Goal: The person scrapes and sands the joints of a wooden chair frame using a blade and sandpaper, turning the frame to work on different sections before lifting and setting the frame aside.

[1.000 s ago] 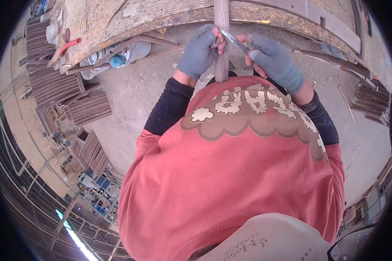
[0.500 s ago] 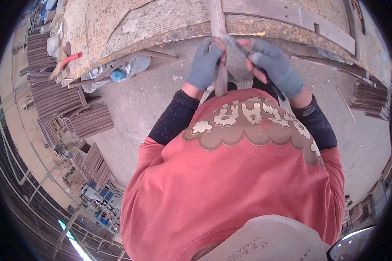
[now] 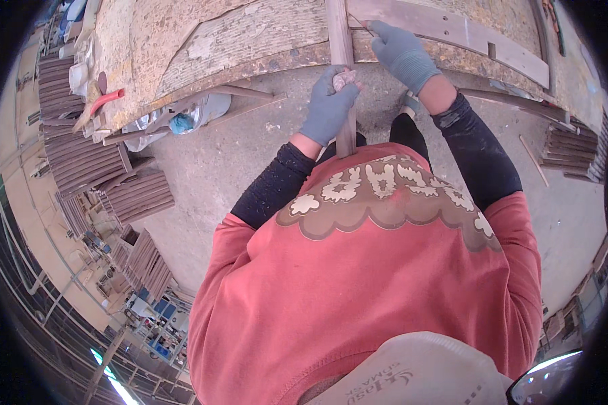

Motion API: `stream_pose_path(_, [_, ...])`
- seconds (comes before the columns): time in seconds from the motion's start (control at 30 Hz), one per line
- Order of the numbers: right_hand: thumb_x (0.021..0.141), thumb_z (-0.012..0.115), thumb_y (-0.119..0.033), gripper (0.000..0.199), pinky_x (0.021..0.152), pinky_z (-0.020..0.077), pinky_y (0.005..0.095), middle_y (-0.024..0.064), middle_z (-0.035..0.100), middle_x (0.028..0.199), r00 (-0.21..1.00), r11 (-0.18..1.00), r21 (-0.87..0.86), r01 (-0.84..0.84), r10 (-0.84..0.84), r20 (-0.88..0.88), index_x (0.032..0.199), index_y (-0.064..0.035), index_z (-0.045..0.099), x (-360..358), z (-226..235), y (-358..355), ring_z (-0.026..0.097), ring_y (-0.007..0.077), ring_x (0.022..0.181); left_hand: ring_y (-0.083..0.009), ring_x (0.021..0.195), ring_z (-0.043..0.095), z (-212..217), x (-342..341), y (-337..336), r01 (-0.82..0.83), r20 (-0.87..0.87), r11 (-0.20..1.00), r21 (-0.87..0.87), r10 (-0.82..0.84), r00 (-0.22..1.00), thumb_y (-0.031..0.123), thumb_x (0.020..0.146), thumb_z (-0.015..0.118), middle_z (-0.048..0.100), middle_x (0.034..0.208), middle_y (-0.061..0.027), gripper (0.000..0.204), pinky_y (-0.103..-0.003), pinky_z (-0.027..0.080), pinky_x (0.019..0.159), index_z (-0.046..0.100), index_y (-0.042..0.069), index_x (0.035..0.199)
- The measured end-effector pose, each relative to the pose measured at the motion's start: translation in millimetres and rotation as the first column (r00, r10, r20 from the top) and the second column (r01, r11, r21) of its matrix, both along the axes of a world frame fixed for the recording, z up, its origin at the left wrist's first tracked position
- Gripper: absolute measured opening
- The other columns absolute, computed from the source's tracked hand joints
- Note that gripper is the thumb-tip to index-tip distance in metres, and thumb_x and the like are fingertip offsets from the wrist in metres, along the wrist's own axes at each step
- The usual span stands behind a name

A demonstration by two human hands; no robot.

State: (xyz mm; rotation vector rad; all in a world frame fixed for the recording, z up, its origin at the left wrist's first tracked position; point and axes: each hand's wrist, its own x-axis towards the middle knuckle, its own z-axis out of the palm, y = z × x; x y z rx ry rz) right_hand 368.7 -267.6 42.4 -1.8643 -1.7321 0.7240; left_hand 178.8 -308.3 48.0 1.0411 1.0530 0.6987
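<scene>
A long wooden strip point(image 3: 340, 37) runs from the bench toward my belly, its near end just at my shirt. My left hand point(image 3: 326, 108), in a grey glove, is closed around a crumpled, pinkish-brown lump like putty point(image 3: 344, 79), held over the strip. Off to the right, at the bench edge, my gloved right hand point(image 3: 400, 54) is closed, its fingertips beside the strip and a flat wooden board point(image 3: 452, 27). A thin dark tool tip point(image 3: 360, 25) pokes out from those fingers; the rest of the tool is hidden by the hand.
The worn workbench point(image 3: 250, 40) spans the far side, with a chipped edge. A red curved handle point(image 3: 107, 100) lies at its left. Below the bench stands a pale bucket point(image 3: 213, 104). Stacks of wooden strips point(image 3: 84, 152) are at left, with another stack point(image 3: 567, 152) at right.
My right hand has moved forward and up to the bench with the dark-handled tool, away from my left hand. The lump in my left hand now shows more clearly.
</scene>
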Motion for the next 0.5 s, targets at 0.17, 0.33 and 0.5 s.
stream_pose_path(0.17, [0.085, 0.048, -0.014, 0.03, 0.076, 0.0494, 0.0459, 0.0225, 0.063, 0.089, 0.983, 0.997, -0.03, -0.075, 0.079, 0.168, 0.113, -0.0079, 0.058, -29, 16, -9, 0.062, 0.0384, 0.084, -0.0048, 0.049, 0.041, 1, -1, -1, -0.025, 0.069, 0.997, -0.08, 0.03, 0.997, 0.013, 0.085, 0.063, 0.051, 0.073, 0.0017, 0.028, -0.021, 0.032, 0.041, 0.05, 0.006, 0.109])
stream_pose_path(0.33, [0.083, 0.051, -0.016, 0.029, 0.077, 0.0495, 0.0468, 0.0233, 0.064, 0.088, 0.988, 0.984, -0.156, -0.089, 0.107, 0.114, 0.109, -0.0071, 0.06, -39, 31, -26, 0.062, 0.0402, 0.088, -0.0065, 0.046, 0.042, 1, -4, 0, -0.049, 0.14, 0.986, -0.159, 0.072, 0.988, 0.011, 0.086, 0.06, 0.053, 0.074, -0.001, 0.029, -0.022, 0.032, 0.038, 0.048, 0.005, 0.111])
stream_pose_path(0.5, [0.083, 0.049, -0.018, 0.029, 0.078, 0.0492, 0.0464, 0.0229, 0.064, 0.092, 1.0, 0.99, -0.137, -0.019, 0.022, 0.017, 0.106, -0.0058, 0.062, -26, 47, -15, 0.062, 0.0399, 0.088, -0.0084, 0.046, 0.045, 1, -7, 2, -0.036, 0.113, 0.984, -0.176, 0.056, 0.992, 0.009, 0.085, 0.059, 0.055, 0.079, -0.0041, 0.031, -0.023, 0.033, 0.038, 0.047, 0.004, 0.113])
